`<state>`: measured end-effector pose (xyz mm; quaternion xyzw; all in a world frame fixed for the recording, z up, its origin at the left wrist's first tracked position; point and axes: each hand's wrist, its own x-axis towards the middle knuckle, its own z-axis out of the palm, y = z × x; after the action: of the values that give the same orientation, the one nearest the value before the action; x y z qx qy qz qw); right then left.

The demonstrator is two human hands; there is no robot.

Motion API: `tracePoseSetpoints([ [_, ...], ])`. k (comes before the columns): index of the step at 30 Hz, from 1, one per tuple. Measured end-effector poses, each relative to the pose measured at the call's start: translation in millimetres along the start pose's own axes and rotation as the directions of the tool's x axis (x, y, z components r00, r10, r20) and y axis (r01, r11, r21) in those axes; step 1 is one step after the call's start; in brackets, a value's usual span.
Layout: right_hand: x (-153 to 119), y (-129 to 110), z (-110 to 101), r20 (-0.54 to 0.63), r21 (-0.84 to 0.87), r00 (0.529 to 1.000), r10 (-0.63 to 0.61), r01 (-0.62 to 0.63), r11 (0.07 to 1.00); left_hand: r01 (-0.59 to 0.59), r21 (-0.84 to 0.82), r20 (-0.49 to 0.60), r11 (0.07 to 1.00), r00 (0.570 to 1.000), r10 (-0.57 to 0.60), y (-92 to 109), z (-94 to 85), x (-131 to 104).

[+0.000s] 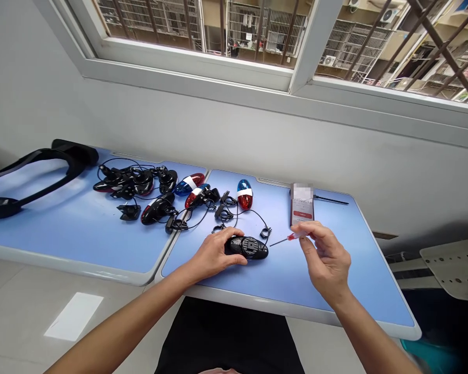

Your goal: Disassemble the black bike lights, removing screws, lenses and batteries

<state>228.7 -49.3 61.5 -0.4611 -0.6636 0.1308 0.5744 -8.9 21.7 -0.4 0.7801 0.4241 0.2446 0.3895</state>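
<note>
My left hand [221, 250] grips the left end of a black oval bicycle light [253, 248], which lies underside up on the blue table and shows a round ribbed mount. To its right, my right hand [324, 259] pinches the clear red handle of a small screwdriver [284, 239]. The thin shaft points left toward the light's right end, with a small gap between tip and housing. A black cable with a ring clamp [265, 232] lies just behind the light.
Several more red and blue lights [245, 195] with black mounts and cables [140, 182] spread over the left and back. A phone [302, 205] and a black cable tie [332, 199] lie at the back right. A black headset-like frame [42, 176] rests far left; a chair [452, 267] stands right.
</note>
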Motion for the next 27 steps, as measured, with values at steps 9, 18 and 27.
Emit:
tracePoseSetpoints([
  [9,0,-11,46,0.019,0.157,1.000,0.023,-0.026,0.987,-0.070,-0.090,-0.017,0.993,0.997,0.069,-3,-3.4,1],
  [18,1,-6,67,0.092,0.111,0.993,-0.069,0.059,0.992,-0.092,-0.106,-0.022,0.990,0.996,0.090,-2,-3.8,2],
  [27,9,-9,62,0.169,0.087,0.977,-0.131,0.117,0.989,-0.103,-0.103,-0.049,0.989,0.994,0.098,-5,-1.2,3],
])
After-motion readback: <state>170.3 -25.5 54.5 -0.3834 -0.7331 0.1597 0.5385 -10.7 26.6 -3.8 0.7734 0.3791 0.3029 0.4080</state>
